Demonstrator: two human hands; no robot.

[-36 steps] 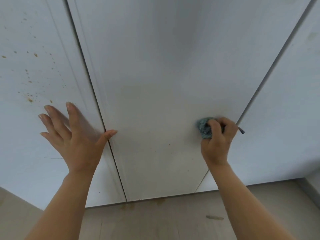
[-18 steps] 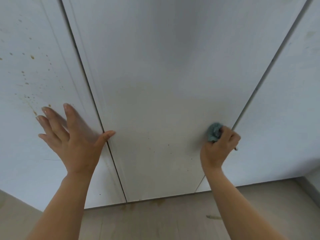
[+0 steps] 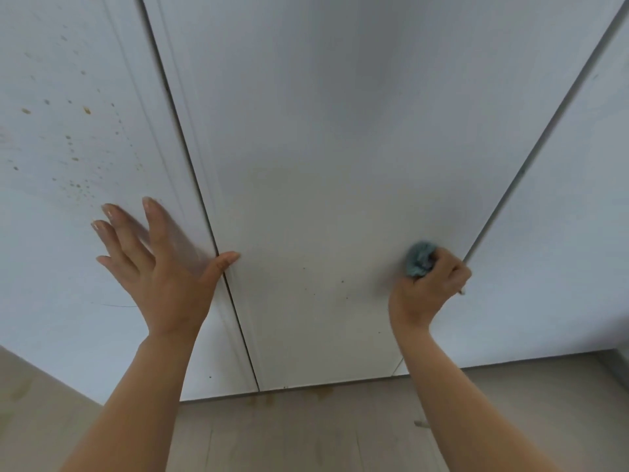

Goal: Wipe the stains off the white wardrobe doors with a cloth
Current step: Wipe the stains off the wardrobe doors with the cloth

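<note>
Though tight in right hand [image 3: 427,294], cloth [image 3: 419,258] just beside middle door [image 3: 340,165] edge.

Pale wood-look floor [image 3: 306,437], low beneath your left fingers [image 3: 153,216] and right fingers [image 3: 442,264].
You see its boards run away from you with faint seams. Brownish blotches [image 3: 323,392] sit at its far edge, below and between both sets of fingers, with a smaller pair [image 3: 260,400] just left of them. A pale scrap [image 3: 421,424], too small to identify, lies straight below your right fingers. Far right of those fingers, a grey strip [image 3: 621,366] borders the floor. More floor shows well down-left of your left fingers.
</note>
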